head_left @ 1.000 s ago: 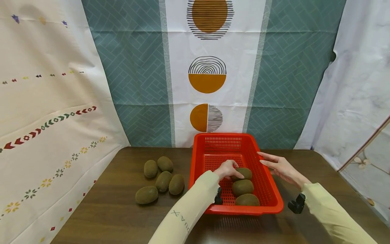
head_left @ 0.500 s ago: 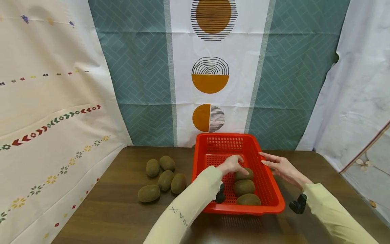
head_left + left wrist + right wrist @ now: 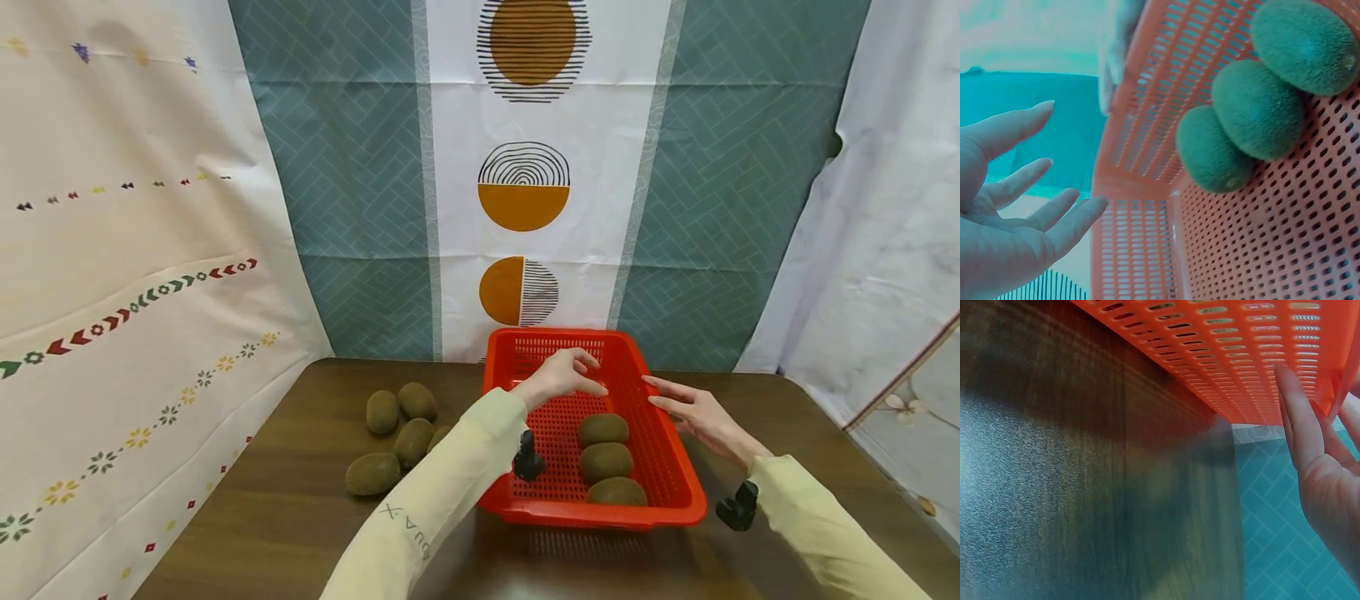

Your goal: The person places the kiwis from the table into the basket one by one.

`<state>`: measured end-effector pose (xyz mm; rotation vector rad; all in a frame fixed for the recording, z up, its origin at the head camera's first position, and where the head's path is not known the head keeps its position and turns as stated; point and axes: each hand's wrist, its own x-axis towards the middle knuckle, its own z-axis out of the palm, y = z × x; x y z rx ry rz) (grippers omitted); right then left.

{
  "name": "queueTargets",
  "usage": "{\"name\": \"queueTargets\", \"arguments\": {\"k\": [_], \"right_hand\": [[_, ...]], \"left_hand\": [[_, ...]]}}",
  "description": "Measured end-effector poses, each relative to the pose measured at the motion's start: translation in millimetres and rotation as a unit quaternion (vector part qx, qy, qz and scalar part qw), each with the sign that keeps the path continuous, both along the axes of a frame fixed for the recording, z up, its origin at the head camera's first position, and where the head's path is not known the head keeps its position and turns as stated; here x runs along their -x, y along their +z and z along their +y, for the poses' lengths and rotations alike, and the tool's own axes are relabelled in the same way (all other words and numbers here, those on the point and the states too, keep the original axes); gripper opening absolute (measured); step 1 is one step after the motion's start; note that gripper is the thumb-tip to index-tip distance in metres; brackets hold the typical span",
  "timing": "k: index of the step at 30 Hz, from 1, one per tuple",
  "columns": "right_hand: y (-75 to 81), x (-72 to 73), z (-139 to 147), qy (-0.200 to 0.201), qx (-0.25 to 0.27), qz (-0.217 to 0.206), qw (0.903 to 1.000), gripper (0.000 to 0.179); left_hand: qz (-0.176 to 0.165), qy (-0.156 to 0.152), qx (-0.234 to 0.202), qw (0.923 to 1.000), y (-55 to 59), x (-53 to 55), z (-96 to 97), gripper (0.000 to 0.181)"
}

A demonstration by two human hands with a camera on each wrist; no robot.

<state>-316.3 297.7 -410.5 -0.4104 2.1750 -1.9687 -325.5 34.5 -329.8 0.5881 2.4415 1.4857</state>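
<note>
My left hand hovers over the middle of a red perforated plastic basket, fingers loosely bent and holding nothing. In the left wrist view the left hand has spread fingers, apart from the fruit. Three brown fuzzy kiwifruit, the farthest kiwi, the middle kiwi and the nearest kiwi, lie in a row along the basket's right side. My right hand holds the basket's right rim. In the right wrist view, one digit of the right hand lies against the outer wall, others beyond the rim.
Several more kiwis lie on the dark wooden table left of the basket, one partly hidden by the left sleeve. A patterned curtain hangs behind the table. Light cloths hang at both sides.
My left hand has let go of the farthest kiwi and risen up and back from it, leaving it in the basket. The right hand stays at the rim. The view has shifted slightly left.
</note>
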Motion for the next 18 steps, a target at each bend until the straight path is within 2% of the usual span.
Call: {"name": "queueTargets", "arguments": {"k": [7,13,17,18], "right_hand": [[-3.1,-2.5,-3,-0.014,-0.002,0.02,0.9997,0.052],[-3.5,-5.8,-7,-0.045,-0.013,0.036,0.9982,0.053],[-6.4,-7.0,-11,-0.08,-0.034,0.049,0.995,0.053],[-6.6,-7.6,-12,-0.085,-0.041,0.058,0.9938,0.053]], "left_hand": [[-0.004,0.019,-0.037,0.9991,6.2,4.0,-29.3,0.034],[-0.013,0.048,-0.075,0.9959,14.5,4.8,-65.2,0.036],[-0.019,0.065,-0.115,0.991,14.5,7.8,-90.0,0.036],[-0.016,0.072,-0.125,0.9895,10.0,12.1,-96.1,0.036]]}}
